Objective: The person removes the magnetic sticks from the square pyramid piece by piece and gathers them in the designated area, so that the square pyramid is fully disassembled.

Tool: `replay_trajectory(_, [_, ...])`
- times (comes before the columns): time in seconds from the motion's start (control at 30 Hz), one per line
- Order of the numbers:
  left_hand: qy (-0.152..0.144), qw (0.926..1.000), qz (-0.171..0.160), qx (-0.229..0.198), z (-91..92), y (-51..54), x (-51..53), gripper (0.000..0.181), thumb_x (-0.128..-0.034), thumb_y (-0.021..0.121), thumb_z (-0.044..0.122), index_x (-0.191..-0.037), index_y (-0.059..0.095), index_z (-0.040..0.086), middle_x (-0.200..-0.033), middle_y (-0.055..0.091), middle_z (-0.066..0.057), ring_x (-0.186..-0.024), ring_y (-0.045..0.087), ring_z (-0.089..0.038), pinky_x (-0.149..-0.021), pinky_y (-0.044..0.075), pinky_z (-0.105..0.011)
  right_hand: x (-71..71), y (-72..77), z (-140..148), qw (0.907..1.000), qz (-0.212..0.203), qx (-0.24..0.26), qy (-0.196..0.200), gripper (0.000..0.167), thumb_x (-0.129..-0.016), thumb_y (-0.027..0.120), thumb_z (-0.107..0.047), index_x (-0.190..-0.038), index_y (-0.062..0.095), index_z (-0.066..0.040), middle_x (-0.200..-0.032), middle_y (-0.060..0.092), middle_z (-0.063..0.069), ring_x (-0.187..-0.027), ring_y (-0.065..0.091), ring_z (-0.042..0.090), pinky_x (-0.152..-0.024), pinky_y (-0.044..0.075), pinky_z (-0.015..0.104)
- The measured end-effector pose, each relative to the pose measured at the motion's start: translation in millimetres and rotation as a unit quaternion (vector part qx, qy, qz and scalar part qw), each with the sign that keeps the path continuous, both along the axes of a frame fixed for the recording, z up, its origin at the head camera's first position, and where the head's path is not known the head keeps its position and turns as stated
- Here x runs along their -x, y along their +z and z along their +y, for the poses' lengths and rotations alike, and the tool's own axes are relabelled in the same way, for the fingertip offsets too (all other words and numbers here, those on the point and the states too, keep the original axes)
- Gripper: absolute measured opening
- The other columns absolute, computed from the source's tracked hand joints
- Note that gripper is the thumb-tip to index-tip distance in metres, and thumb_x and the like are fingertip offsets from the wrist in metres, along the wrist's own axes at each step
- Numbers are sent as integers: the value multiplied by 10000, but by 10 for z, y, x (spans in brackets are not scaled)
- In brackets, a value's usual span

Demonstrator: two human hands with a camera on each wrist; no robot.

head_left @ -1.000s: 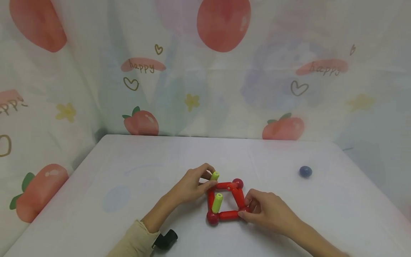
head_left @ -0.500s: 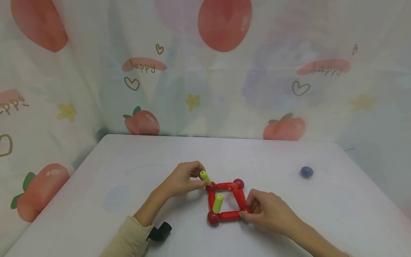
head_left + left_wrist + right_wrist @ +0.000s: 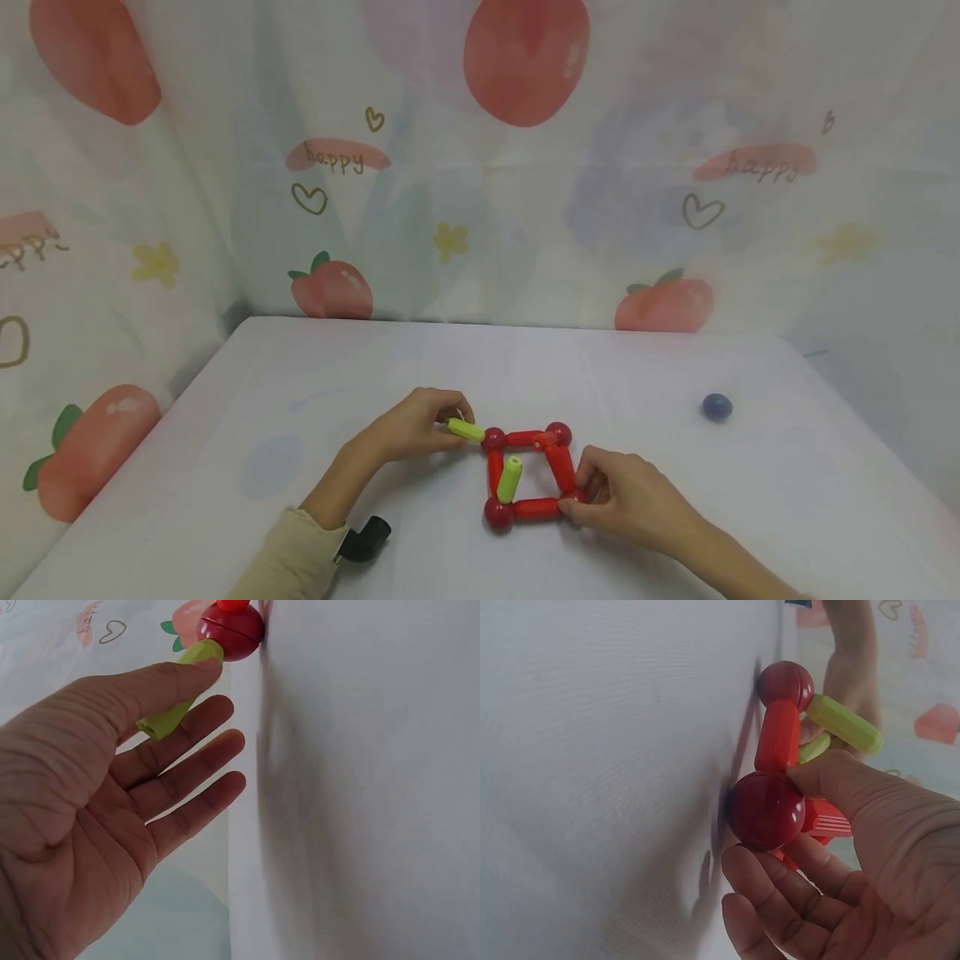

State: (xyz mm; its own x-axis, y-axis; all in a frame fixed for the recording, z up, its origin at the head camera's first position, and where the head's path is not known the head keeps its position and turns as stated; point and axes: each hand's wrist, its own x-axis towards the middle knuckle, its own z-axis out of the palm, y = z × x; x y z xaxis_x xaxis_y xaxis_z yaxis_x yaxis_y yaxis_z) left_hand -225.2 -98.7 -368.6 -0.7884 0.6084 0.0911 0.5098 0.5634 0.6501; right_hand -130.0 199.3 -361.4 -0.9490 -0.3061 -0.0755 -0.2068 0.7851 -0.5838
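Right hand (image 3: 632,502) grips red plastic square frame (image 3: 536,508), probably for steadiness; at its left, left hand (image 3: 405,429) pinches lime plastic rod (image 3: 467,430).

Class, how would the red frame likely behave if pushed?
The red frame would probably slide, not roll, since rods link its balls. The rods themselves look stiff, being straight. The frame might skew, though, pivoting where rods meet rounded balls.

1 green rod (image 3: 467,430) now seemingly flatter

Head view forward-down, wrist views close
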Motion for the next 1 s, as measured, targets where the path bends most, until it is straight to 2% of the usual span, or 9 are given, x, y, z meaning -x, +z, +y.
replay_trajectory(0.13, [-17, 9999, 161, -34, 47, 7, 4, 166, -879, 802, 87, -1024, 723, 110, -905, 686, 49, -846, 590, -128, -782, 534, -243, 16, 17, 0, 10000, 51, -33, -35, 312, -787, 877, -297, -882, 607, -174, -714, 601, -100, -649, 538, 100, -575, 473, 216])
replay_trajectory(0.33, [384, 9987, 336, -34, 107, 21, -16, 163, -865, 828, 121, -990, 724, 105, -885, 676, 55, -832, 584, -113, -808, 555, -267, 15, 41, -16, 9999, 98, -82, -91, 318, -776, 885, -296, -869, 606, -173, -691, 592, -95, -640, 539, 105, -571, 476, 215])
replay_trajectory(0.6, [665, 9972, 326, -27, 132, -45, -48, 199, -853, 839, 117, -971, 680, 140, -886, 676, 58, -817, 587, -115, -783, 551, -264, -6, 35, -31, 9999, 121, -73, -54, 320, -776, 887, -295, -864, 604, -173, -686, 588, -98, -636, 539, 99, -576, 481, 211])
replay_trajectory(1.0, [1680, 9846, 484, -43, 156, -110, -83, 202, -843, 852, 150, -963, 692, 120, -845, 674, 27, -751, 561, -131, -702, 534, -259, -25, 18, -59, 9999, 37, -129, -86, 325, -771, 893, -287, -872, 606, -173, -718, 602, -102, -648, 534, 101, -574, 475, 209])
